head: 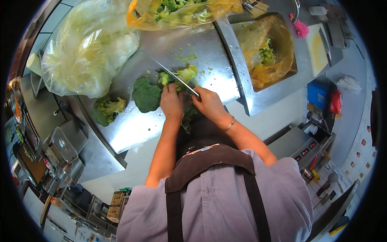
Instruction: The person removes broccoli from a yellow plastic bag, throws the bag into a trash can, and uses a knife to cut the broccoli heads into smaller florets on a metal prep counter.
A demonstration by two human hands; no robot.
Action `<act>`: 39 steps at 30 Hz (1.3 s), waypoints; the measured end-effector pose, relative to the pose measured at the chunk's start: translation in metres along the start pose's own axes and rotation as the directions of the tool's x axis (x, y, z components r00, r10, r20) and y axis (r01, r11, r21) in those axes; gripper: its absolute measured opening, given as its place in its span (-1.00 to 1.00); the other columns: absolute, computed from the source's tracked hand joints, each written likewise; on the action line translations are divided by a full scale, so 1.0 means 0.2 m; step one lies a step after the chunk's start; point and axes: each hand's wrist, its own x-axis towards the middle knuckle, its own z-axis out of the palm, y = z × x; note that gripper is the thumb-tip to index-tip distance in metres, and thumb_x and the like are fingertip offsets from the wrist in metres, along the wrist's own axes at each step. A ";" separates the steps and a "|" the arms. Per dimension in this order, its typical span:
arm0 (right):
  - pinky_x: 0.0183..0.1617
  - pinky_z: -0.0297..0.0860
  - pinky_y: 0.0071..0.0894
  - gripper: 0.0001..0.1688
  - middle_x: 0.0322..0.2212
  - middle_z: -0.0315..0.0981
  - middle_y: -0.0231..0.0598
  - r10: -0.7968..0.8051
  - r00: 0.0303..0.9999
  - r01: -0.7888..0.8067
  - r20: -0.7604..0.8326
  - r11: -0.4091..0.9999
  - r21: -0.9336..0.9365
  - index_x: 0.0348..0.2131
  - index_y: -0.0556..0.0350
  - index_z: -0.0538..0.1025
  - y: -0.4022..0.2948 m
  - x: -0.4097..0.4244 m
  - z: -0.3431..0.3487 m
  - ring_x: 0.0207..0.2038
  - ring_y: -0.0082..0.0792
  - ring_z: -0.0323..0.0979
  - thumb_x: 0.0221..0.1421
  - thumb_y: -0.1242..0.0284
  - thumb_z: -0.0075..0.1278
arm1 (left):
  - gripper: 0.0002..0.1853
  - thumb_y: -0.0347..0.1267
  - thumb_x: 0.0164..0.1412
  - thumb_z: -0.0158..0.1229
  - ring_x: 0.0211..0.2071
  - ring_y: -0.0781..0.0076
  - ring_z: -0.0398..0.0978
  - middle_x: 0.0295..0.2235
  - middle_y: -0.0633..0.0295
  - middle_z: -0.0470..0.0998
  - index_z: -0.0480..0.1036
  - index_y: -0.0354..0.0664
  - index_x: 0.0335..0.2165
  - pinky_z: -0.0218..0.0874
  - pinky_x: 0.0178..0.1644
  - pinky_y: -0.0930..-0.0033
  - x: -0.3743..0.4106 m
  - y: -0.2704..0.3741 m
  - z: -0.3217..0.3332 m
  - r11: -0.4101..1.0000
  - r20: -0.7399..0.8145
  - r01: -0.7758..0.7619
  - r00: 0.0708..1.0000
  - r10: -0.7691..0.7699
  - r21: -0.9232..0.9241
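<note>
My right hand [208, 102] is closed around the handle of a long-bladed knife [169, 72], whose blade points up and left. My left hand [171, 101] rests with bent fingers against a cut broccoli piece [166, 78] beside the blade. Another pale green broccoli piece [188, 73] lies just beyond the knife. Left of my left hand sits a dark green broccoli head [146, 95], and farther left lies a second broccoli head [108, 110] with its stem showing. Small green crumbs are scattered over the steel worktop [208, 45]. Broccoli leaves [189, 116] hang near the worktop's front edge, between my wrists.
A large clear plastic bag [90, 51] of produce stands at the left. An orange-tinted bag [193, 19] of broccoli florets lies at the back. In the steel sink [290, 45] is another orange-tinted bag [275, 63] with green pieces. A white cutting board [316, 51] bears a knife.
</note>
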 end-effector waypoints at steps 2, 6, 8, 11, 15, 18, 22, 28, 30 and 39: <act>-0.44 0.36 -0.18 -0.82 -0.54 0.47 -0.03 0.005 1.000 -0.006 -0.018 1.000 -0.014 -0.33 0.20 0.46 0.00 0.01 0.02 -0.53 -0.04 0.46 0.04 0.48 0.08 | -0.60 -0.43 -0.06 0.29 -0.25 -0.04 0.47 -0.26 0.07 0.45 0.39 -0.14 -0.19 0.33 -0.23 0.09 0.00 -0.01 0.01 0.999 0.003 -0.001 1.000 0.001 -0.049; -0.39 0.41 -0.07 -0.80 -0.50 0.49 -0.02 0.025 1.000 -0.024 0.009 0.994 -0.103 -0.32 0.14 0.44 0.01 0.07 0.08 -0.46 0.05 0.48 0.02 0.44 0.07 | -0.61 -0.42 -0.06 0.29 -0.25 -0.06 0.47 -0.23 0.08 0.44 0.39 -0.12 -0.19 0.32 -0.23 0.08 0.01 -0.03 0.03 0.996 0.023 0.024 0.999 -0.022 -0.090; -0.39 0.40 -0.08 -0.80 -0.51 0.49 -0.01 0.027 1.000 -0.026 0.008 0.994 -0.110 -0.34 0.16 0.44 0.03 0.09 0.12 -0.46 0.06 0.48 0.02 0.43 0.07 | -0.61 -0.42 -0.06 0.29 -0.24 -0.07 0.46 -0.22 0.07 0.44 0.39 -0.13 -0.19 0.32 -0.23 0.08 0.01 -0.02 0.04 0.991 0.023 0.024 1.000 -0.021 -0.130; -0.40 0.40 -0.07 -0.80 -0.55 0.48 0.01 0.084 0.996 -0.084 -0.025 0.996 0.002 -0.37 0.19 0.44 0.04 0.11 0.08 -0.47 0.08 0.47 0.03 0.43 0.08 | -0.61 -0.44 -0.06 0.30 -0.25 -0.09 0.45 -0.22 0.05 0.43 0.38 -0.14 -0.20 0.31 -0.23 0.09 -0.01 -0.05 0.04 0.981 0.002 0.007 1.000 -0.007 -0.195; -0.51 0.33 -0.23 -0.73 -0.68 0.43 -0.04 0.157 0.982 -0.139 -0.106 0.977 0.160 -0.35 0.28 0.46 0.12 0.16 0.01 -0.61 -0.06 0.46 0.04 0.40 0.13 | -0.58 -0.46 -0.07 0.31 -0.27 -0.05 0.46 -0.23 0.04 0.42 0.37 -0.18 -0.19 0.31 -0.23 0.12 0.00 -0.05 0.03 0.974 -0.014 -0.027 1.000 0.025 -0.226; -0.61 0.18 -0.46 -0.73 -0.75 0.30 -0.29 0.215 0.975 -0.193 -0.050 0.941 0.279 -0.40 0.25 0.44 0.17 0.14 -0.14 -0.72 -0.50 0.24 0.07 0.37 0.13 | -0.56 -0.47 -0.07 0.31 -0.28 0.02 0.47 -0.23 0.05 0.42 0.36 -0.20 -0.17 0.31 -0.23 0.15 0.03 0.00 -0.03 0.967 0.009 0.011 1.000 -0.009 -0.254; -0.60 0.09 -0.62 -0.80 -0.73 0.20 -0.51 0.219 0.964 -0.143 -0.149 0.904 0.403 -0.41 0.22 0.41 0.17 -0.02 -0.41 -0.66 -0.72 0.09 0.10 0.46 0.11 | -0.51 -0.41 -0.03 0.32 -0.26 0.06 0.49 -0.15 0.04 0.41 0.35 -0.18 -0.09 0.33 -0.21 0.15 0.16 0.20 -0.13 0.958 0.036 -0.065 0.996 0.078 -0.279; -0.58 0.05 -0.66 -0.84 -0.74 0.15 -0.55 0.345 0.841 -0.148 -0.417 0.888 0.436 -0.41 0.27 0.44 0.30 -0.35 -0.64 -0.62 -0.76 0.05 0.08 0.52 0.12 | -0.28 -0.17 -0.14 0.39 -0.19 -0.03 0.50 0.01 -0.05 0.36 0.31 -0.19 -0.01 0.33 -0.09 0.11 0.40 0.41 0.11 0.988 0.327 -0.155 0.935 0.141 0.018; -0.58 0.05 -0.66 -0.83 -0.74 0.14 -0.54 0.392 0.796 -0.201 -0.461 0.890 0.410 -0.43 0.29 0.43 0.38 -0.51 -0.67 -0.63 -0.76 0.05 0.09 0.53 0.11 | -0.33 -0.22 -0.13 0.38 -0.17 0.03 0.50 0.00 -0.09 0.36 0.33 -0.21 -0.04 0.37 -0.15 0.14 0.46 0.35 0.19 0.988 0.333 -0.092 0.934 0.128 -0.121; -0.64 0.16 -0.61 -0.84 -0.74 0.26 -0.48 0.510 0.454 -0.241 -0.730 0.859 0.451 -0.37 0.26 0.41 0.52 -0.98 -0.84 -0.72 -0.67 0.22 0.15 0.49 0.06 | -0.13 0.01 0.22 0.11 -0.04 0.19 0.42 0.16 -0.15 0.21 -0.08 -0.18 0.28 0.33 0.00 0.17 0.42 1.39 0.25 0.310 0.660 0.586 0.614 0.433 -0.749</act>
